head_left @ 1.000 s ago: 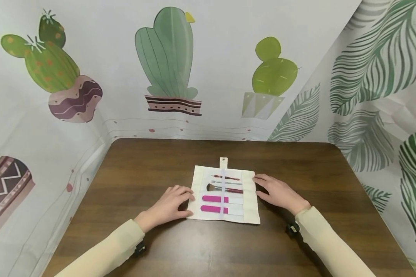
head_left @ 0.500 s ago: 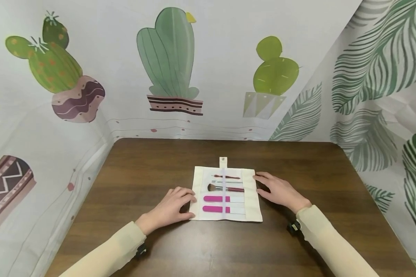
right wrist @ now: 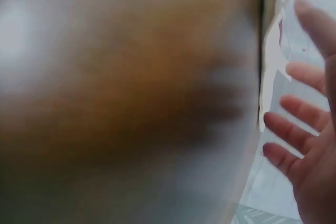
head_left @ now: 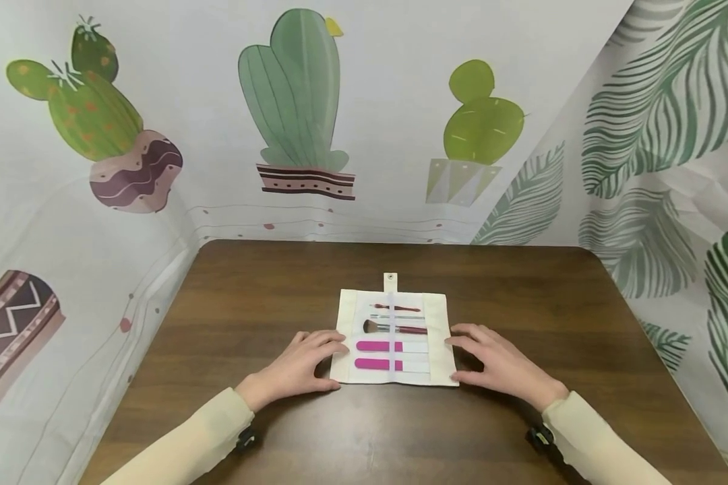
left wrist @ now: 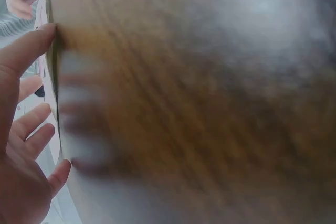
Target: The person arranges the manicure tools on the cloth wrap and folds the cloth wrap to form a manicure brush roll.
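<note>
A cream cloth tool roll (head_left: 435, 313) lies spread flat mid-table, its snap strap (head_left: 390, 281) pointing away. Under a pale band sit a brush (head_left: 409, 331) with a dark red handle, a thin dark red tool (head_left: 400, 308), a slim silvery tool (head_left: 403, 317) and two flat magenta-and-white pieces (head_left: 376, 346). My left hand (head_left: 297, 364) rests at the roll's left edge, fingers relaxed on the cloth and thumb by the near corner. At the right edge is my right hand (head_left: 506, 364), its fingers loosely spread; the right wrist view shows nothing held by it.
The dark wooden table (head_left: 255, 283) reaches back to a wall cloth (head_left: 388, 121) printed with cacti and leaves. A small black wrist device (head_left: 245, 438) sits under the left cuff, and another wrist device (head_left: 541, 438) under the right.
My right hand has slid nearer along the right edge, and its thumb has come down by the near corner. The roll shifted slightly right early on. My left hand stays at its edge.
</note>
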Demonstrator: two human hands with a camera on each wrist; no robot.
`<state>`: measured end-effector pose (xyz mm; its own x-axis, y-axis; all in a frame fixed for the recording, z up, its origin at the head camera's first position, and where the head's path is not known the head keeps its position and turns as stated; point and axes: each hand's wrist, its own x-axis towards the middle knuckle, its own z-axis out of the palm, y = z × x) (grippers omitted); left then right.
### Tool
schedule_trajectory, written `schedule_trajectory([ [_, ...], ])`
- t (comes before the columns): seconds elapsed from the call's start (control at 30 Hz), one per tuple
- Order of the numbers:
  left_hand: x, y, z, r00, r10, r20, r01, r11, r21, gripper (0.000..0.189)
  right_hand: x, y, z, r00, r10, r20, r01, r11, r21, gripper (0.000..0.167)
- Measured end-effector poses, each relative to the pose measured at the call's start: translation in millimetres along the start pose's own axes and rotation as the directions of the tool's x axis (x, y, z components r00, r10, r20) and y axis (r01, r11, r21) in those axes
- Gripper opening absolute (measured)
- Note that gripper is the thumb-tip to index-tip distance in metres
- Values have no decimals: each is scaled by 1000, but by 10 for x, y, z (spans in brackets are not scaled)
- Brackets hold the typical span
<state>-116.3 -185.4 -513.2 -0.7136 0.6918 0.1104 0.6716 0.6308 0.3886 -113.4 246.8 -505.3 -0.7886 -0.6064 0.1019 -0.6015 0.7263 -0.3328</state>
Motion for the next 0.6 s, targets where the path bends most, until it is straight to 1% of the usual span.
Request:
schedule_trajectory([
  [0.13, 3, 1, 2, 1000, 8, 9, -8, 1000, -7, 47, -96, -49, 22, 996, -81, 25, 82, 997, -8, 62],
  [0.23, 9, 13, -23, 1000, 5, 8, -5, 999, -36, 37, -128, -60, 41, 993, -117, 30, 118, 993, -28, 57],
  [0.3, 11, 23, -39, 1000, -3, 4, 3, 998, -56, 29, -137, -60, 49, 990, -137, 17, 138, 990, -41, 52],
  [0.4, 13, 35, -54, 1000, -8, 3, 9, 998, -69, 15, -149, -61, 49, 988, -152, -2, 152, 987, -44, 43],
  [0.47, 23, 35, -57, 1000, -2, -5, 2, 998, -62, 10, -152, -63, 40, 988, -151, -18, 151, 988, -24, 35],
  [0.53, 36, 30, -56, 1000, 11, -20, -12, 998, -54, 10, -142, -70, 31, 989, -145, -34, 145, 989, 12, 28],
  [0.6, 55, 26, -59, 998, 21, -51, -23, 999, -48, 11, -124, -77, 30, 991, -125, -51, 128, 990, 51, 24],
])
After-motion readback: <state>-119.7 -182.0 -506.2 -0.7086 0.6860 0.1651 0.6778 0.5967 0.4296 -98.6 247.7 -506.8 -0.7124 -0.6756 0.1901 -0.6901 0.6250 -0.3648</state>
